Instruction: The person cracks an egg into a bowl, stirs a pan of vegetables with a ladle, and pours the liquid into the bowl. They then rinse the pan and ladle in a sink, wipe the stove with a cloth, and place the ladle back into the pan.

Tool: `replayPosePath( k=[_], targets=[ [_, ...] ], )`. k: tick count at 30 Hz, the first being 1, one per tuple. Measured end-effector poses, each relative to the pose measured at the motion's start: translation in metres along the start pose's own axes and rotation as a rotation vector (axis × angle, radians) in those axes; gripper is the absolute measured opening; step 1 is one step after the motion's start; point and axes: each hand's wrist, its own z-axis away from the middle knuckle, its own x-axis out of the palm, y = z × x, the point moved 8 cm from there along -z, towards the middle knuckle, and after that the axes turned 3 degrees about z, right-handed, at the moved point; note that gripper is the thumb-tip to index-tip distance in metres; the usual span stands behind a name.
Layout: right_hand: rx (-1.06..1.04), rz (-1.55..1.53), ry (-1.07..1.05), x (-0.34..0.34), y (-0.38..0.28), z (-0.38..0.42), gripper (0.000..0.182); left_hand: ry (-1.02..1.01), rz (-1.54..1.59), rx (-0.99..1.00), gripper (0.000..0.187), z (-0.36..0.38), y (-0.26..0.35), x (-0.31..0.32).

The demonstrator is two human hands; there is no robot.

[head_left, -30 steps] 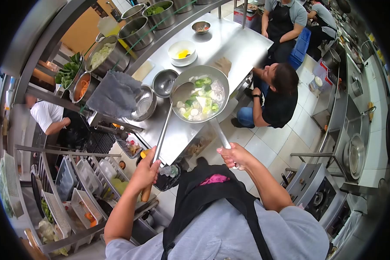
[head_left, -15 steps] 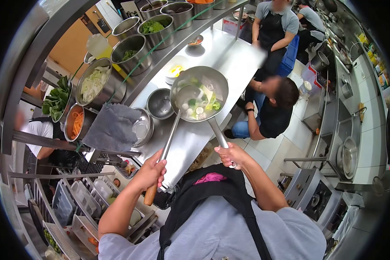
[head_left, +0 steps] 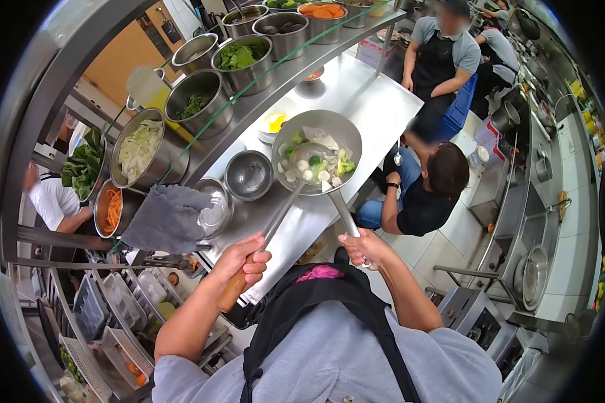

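My left hand (head_left: pixel 244 260) is closed around the wooden handle of a long ladle (head_left: pixel 279 218). The ladle's bowl rests inside a metal saucepan (head_left: pixel 351 136), among broccoli (head_left: pixel 345 165) and pale, cut pieces. Wrapped around the pan's long handle is my right hand (head_left: pixel 366 247). The pan is held over the steel counter, tilted so its inside faces me. To its left stand a small metal bowl (head_left: pixel 249 176) and a white bowl (head_left: pixel 265 137) with something yellow at it.
On the left, a raised shelf bears metal pots of chopped cabbage (head_left: pixel 141 149), greens (head_left: pixel 238 57) and carrots (head_left: pixel 113 209). A grey cloth (head_left: pixel 167 220) hangs by its edge. One person (head_left: pixel 417 188) crouches right of the counter (head_left: pixel 382 101); another person (head_left: pixel 444 57) stands behind.
The pan and ladle have shifted slightly right and down in view, along with my hands. The ladle's bowl has moved further into the food. A spoon now shows near the crouching person.
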Motion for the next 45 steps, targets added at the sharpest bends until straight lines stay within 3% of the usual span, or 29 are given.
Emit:
replayPosePath(
  k=[5, 11, 14, 19, 21, 22, 27, 30, 37, 41, 43, 45],
  targets=[
    [0.013, -0.007, -0.035, -0.015, -0.01, -0.007, 0.039, -0.03, 0.127, 0.016, 0.023, -0.001, 0.013, 0.017],
    [0.041, 0.027, -0.069, -0.026, -0.025, -0.016, 0.036, -0.031, 0.227, 0.076, 0.011, 0.003, 0.034, 0.031],
    [0.042, 0.066, -0.062, -0.033, -0.03, -0.018, 0.035, -0.073, 0.23, 0.182, 0.027, 0.007, 0.052, 0.049],
    [0.054, 0.087, -0.095, -0.041, -0.032, -0.02, 0.034, -0.137, 0.287, 0.247, 0.03, -0.003, 0.081, 0.06],
    [0.054, 0.101, -0.095, -0.043, -0.033, -0.018, 0.034, -0.238, 0.358, 0.275, 0.044, -0.013, 0.094, 0.06],
    [0.064, 0.102, -0.092, -0.044, -0.032, -0.017, 0.034, -0.16, 0.336, 0.279, 0.029, -0.021, 0.1, 0.061],
    [0.07, 0.126, -0.121, -0.049, -0.028, -0.011, 0.034, -0.191, 0.305, 0.297, 0.025, -0.073, 0.135, 0.036],
    [0.079, 0.133, -0.123, -0.054, -0.022, -0.011, 0.034, -0.117, 0.161, 0.329, 0.013, -0.106, 0.152, 0.018],
    [0.104, 0.118, -0.113, -0.056, -0.011, -0.006, 0.035, 0.152, -0.031, 0.362, 0.014, -0.154, 0.164, -0.008],
    [0.101, 0.114, -0.111, -0.057, -0.006, -0.005, 0.034, 0.324, -0.499, 0.474, 0.011, -0.165, 0.165, -0.017],
    [0.1, 0.117, -0.105, -0.057, -0.004, -0.005, 0.034, 0.391, -0.668, 0.515, 0.015, -0.163, 0.162, -0.017],
    [0.102, 0.121, -0.102, -0.056, -0.003, -0.006, 0.034, 0.578, -0.921, 0.517, 0.04, -0.152, 0.158, -0.024]
  ],
)
